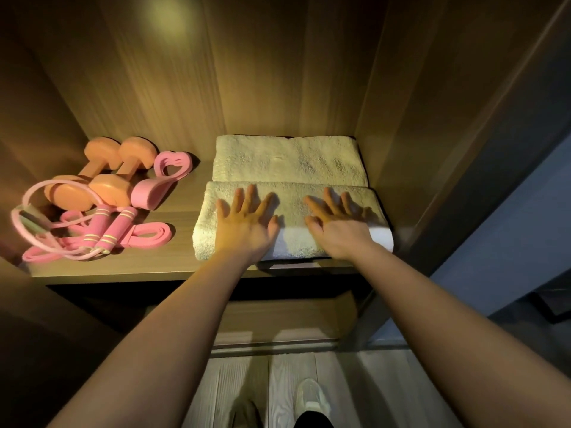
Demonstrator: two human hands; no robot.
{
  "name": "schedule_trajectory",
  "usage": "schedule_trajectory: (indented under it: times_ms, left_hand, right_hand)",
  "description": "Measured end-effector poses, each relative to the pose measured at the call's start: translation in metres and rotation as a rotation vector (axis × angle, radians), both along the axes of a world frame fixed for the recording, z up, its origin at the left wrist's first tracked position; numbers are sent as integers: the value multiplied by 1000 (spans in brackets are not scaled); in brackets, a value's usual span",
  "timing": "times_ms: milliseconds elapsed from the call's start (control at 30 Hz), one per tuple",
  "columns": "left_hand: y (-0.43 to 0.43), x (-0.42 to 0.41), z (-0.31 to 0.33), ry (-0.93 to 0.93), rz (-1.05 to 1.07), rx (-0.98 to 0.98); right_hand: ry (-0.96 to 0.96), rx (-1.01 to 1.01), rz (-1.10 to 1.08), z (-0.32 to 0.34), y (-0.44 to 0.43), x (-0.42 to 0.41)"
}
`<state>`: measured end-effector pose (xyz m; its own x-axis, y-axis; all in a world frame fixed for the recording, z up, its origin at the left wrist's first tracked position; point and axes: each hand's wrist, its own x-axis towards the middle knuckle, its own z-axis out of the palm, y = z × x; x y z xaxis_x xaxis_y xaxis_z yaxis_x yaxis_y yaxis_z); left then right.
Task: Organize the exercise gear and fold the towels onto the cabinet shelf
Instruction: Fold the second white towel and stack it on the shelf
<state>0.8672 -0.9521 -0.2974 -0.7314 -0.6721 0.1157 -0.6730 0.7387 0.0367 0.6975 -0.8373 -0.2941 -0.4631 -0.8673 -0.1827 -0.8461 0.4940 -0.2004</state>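
Head view: left hand (247,223) and right hand (336,227) are lying flat, fingers spread, pressing the front towel (290,205) near the shelf (173,264) edge. The rear towel (287,160) is lying folded just behind it. The rope (102,233) and, farther back, the dumbbells (102,177) are sitting grouped at the left. The task is looking nearly done. No writing is showing.

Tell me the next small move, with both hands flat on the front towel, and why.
Probably lift the left hand and right hand away: the front towel already lies folded flat against the back towel on the shelf.
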Motion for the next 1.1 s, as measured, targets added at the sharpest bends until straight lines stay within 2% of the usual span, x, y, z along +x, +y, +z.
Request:
schedule_trajectory:
  times_ms: [133,267,400,600,733,833,967,1100]
  left_hand:
    - [-4,-3,0,-87,107,91]
    - [-5,7,4,-99,185,109]
    - [-10,22,5,-106,248,127]
    - [-18,23,11,-139,293,211]
    - [-5,29,40,-169,247,224]
    - [17,31,85,-194,170,224]
    - [70,49,145,-279,46,257]
    - [127,62,193,-354,-96,320]
  right_hand:
    - [-12,19,-113,-3,-3,2]
    - [-11,57,-184,-4,-5,-2]
    - [-162,52,-298,-3,3,-20]
    - [-105,154,-260,1,6,-40]
    - [-2,222,-184,30,14,-26]
    - [70,216,-81,81,33,-7]
    - [41,156,90,142,88,27]
    - [-68,203,60,181,156,54]
